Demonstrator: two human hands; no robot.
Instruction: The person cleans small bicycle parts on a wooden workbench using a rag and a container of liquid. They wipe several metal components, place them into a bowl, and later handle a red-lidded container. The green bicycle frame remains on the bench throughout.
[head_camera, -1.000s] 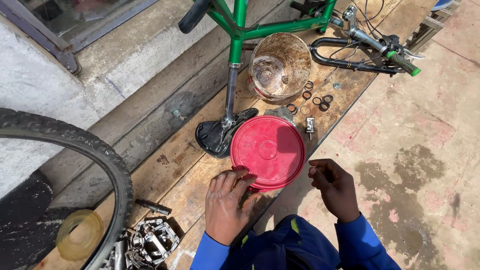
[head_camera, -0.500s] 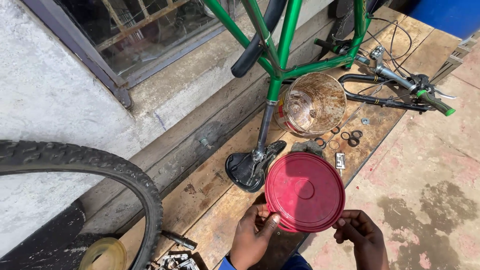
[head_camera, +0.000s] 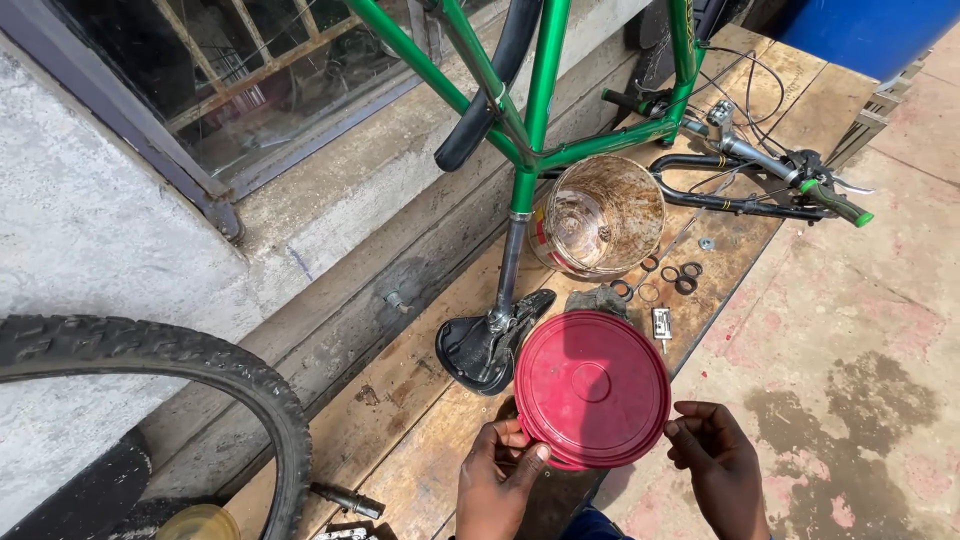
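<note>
A round red plastic lid (head_camera: 592, 388) is lifted just above the wooden board (head_camera: 420, 410). My left hand (head_camera: 498, 482) grips its near left rim with thumb on top. At the lid's right rim, my right hand (head_camera: 718, 462) touches the edge with its fingertips. Beyond the lid stands a dirty clear bucket (head_camera: 598, 216) with brown residue inside. An upside-down green bicycle frame (head_camera: 530, 140) rests on its black saddle (head_camera: 486, 348) left of the lid.
Small metal rings and bearings (head_camera: 676, 274) lie on the board near the bucket. Handlebars with a green grip (head_camera: 790, 190) lie at the far right. A knobby tyre (head_camera: 200, 372) arcs at left. A wall with a window (head_camera: 250, 90) runs along the left.
The view has tilted upward. My left hand has closed on the lid's rim and raised it slightly; my right hand has come to its right edge.
</note>
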